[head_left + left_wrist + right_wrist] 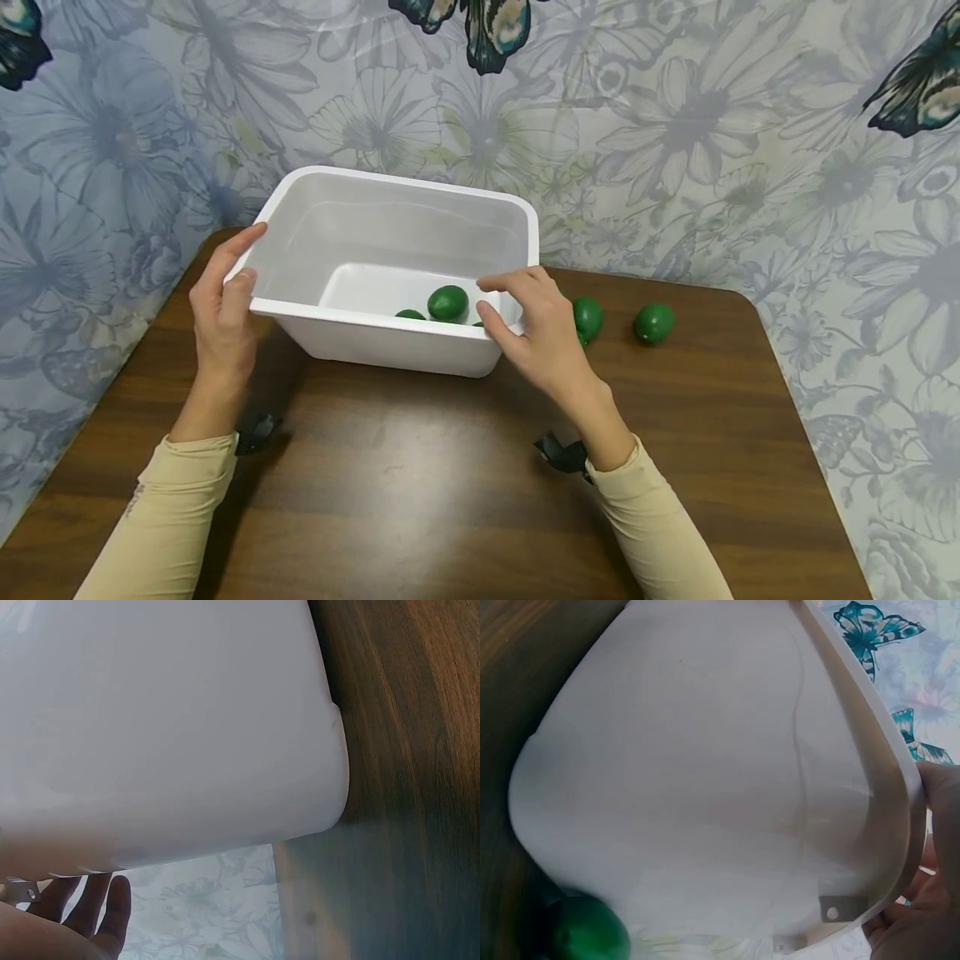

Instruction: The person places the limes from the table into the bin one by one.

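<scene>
My left hand (225,321) grips the left end of a white plastic bin (382,342), its thumb at the rim; in the left wrist view its fingers (116,915) show below the bin wall (172,727). Over the bin's near right corner is my right hand (540,333), its thumb and index finger apart with nothing between them. The right wrist view has this hand (922,900) beside the rim (913,802); contact is unclear. A green lime-like fruit (447,303) lies inside the bin, with parts of others (410,314) behind the near wall.
Right of the bin, a green fruit (587,317) partly covers another, and a separate one (654,322) lies farther right on the brown wooden table (390,475). One green fruit (589,930) shows low in the right wrist view. Floral wallpaper (675,167) stands behind the table.
</scene>
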Motion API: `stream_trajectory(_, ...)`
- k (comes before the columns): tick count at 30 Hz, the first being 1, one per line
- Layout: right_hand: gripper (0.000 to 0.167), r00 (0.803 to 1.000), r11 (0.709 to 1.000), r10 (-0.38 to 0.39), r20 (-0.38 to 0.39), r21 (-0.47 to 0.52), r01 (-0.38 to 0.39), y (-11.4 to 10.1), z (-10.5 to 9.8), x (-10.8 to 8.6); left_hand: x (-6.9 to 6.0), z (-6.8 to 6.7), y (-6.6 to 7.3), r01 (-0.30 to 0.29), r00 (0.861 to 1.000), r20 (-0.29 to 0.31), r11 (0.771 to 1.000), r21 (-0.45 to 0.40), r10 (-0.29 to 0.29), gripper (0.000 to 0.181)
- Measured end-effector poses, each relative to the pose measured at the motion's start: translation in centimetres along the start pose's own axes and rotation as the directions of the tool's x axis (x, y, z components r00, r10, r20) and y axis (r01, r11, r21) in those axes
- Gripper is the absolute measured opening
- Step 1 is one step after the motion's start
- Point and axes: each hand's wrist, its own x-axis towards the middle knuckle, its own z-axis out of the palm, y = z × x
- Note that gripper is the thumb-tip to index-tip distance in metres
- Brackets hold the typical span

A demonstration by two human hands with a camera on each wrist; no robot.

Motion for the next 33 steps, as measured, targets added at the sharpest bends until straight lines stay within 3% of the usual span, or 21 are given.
stream_trajectory(6,0.027,0.991,0.998,-0.031,-0.132,0.055,0.038,0.5,-0.4,-0.8,-0.1,0.1,0.1,-0.015,1.000,-0.005,1.000,-0.016,0.015,0.050)
stream_trajectory(12,0.025,0.963,0.996,0.018,-0.269,0.086,0.006,1.8,-1.5,-1.9,-0.2,0.2,0.4,-0.012,1.000,-0.005,1.000,0.003,0.012,0.050)
stream_trajectory(15,0.026,0.960,0.996,0.063,-0.274,0.076,-0.043,2.8,-2.0,-2.6,-0.2,0.3,0.5,-0.013,1.000,-0.003,1.000,0.002,0.013,0.050)
stream_trajectory(20,0.031,0.960,0.984,0.178,-0.215,0.008,-0.180,5.2,-2.8,-3.9,-0.2,0.1,0.5,-0.003,1.000,-0.012,1.000,-0.002,0.003,0.050)
stream_trajectory(24,0.036,0.937,0.951,0.295,-0.188,-0.042,-0.308,7.5,-4.2,-5.1,-0.2,-0.1,0.2,0.001,1.000,-0.006,1.000,-0.017,-0.001,0.051)
stream_trajectory(29,0.044,0.877,0.872,0.451,-0.166,-0.128,-0.473,9.9,-6.7,-6.7,-0.4,-0.2,0.1,-0.002,1.000,0.003,1.000,-0.007,0.002,0.051)
stream_trajectory(33,0.047,0.838,0.818,0.509,-0.198,-0.193,-0.542,11.6,-8.9,-7.4,-0.4,0.0,0.1,-0.009,1.000,-0.002,1.000,-0.014,0.009,0.051)
